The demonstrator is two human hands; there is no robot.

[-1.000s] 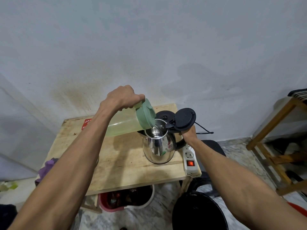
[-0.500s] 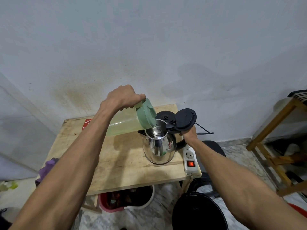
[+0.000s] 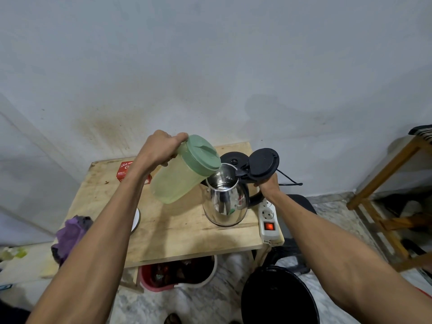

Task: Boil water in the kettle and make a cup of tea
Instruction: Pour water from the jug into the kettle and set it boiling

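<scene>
A steel kettle [image 3: 225, 203] stands on the wooden table [image 3: 173, 232], its black lid [image 3: 263, 163] swung up and open. My right hand [image 3: 268, 183] grips the kettle's black handle just under the lid. My left hand [image 3: 161, 149] holds a pale green plastic jug [image 3: 180, 176] with a green lid, tilted only partly, its spout just above the kettle's mouth. No stream of water shows. A red tea box [image 3: 125, 171] lies behind my left forearm. A white cup [image 3: 136, 219] peeks out beside that forearm, mostly hidden.
A white power strip [image 3: 268, 217] with a lit red switch lies at the table's right edge, and the kettle's black base [image 3: 233, 157] sits behind. A purple cloth [image 3: 70, 232] hangs at the left edge. Below are a red tub [image 3: 163, 277], a black bin [image 3: 278, 298] and a wooden rack [image 3: 388, 183].
The jug has tipped back from nearly horizontal toward upright, its spout lifting off the kettle's rim. The pour has stopped. My right hand stays on the handle.
</scene>
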